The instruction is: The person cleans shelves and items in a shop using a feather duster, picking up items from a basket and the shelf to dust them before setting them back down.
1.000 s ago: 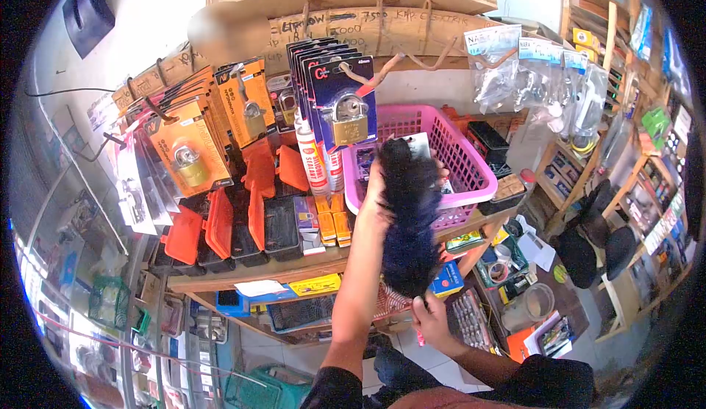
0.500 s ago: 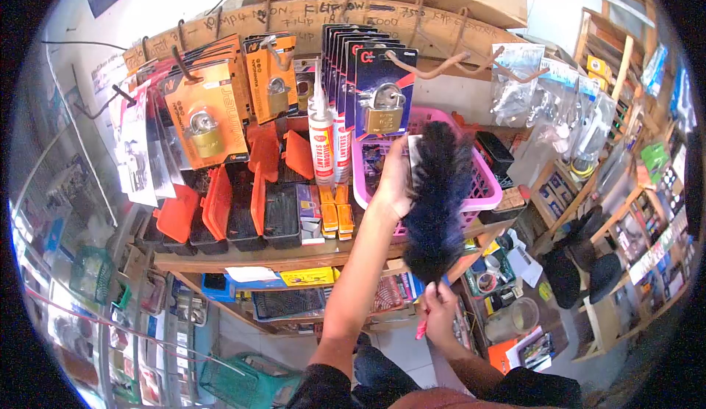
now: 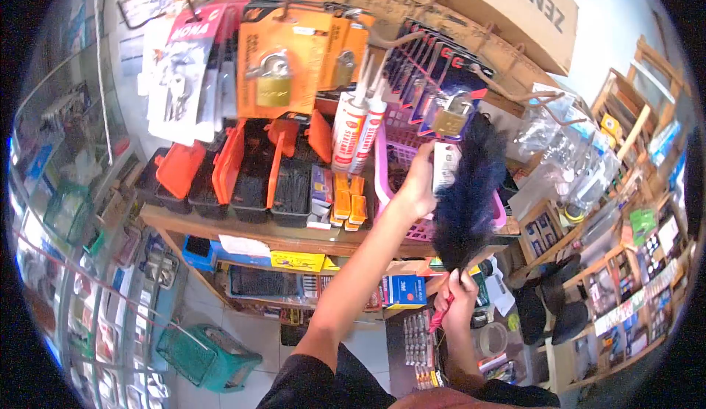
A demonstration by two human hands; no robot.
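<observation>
My right hand (image 3: 457, 299) grips the pink handle (image 3: 441, 313) of a dark, fluffy duster (image 3: 471, 196), its head pointing up. Just left of the duster's head, my left hand (image 3: 418, 185) is closed beside a small white package (image 3: 445, 166); its fingertips are partly hidden, and the package seems to be in its grasp. Behind both is a pink basket (image 3: 382, 181) on the shelf. Blue padlock cards (image 3: 448, 115) hang just above my left hand, touching or close to the duster's top.
Orange padlock cards (image 3: 283, 63) hang from hooks at the left. Sealant tubes (image 3: 351, 133) stand beside black bins with orange lids (image 3: 229, 160). Plastic bags (image 3: 566, 144) hang at the right. A green plastic stool (image 3: 209, 357) is on the floor.
The view has turned and shifted, so the shelf goods appear further left and tilted. The duster and both hands have moved right; the white package shows more clearly beside my left hand.
</observation>
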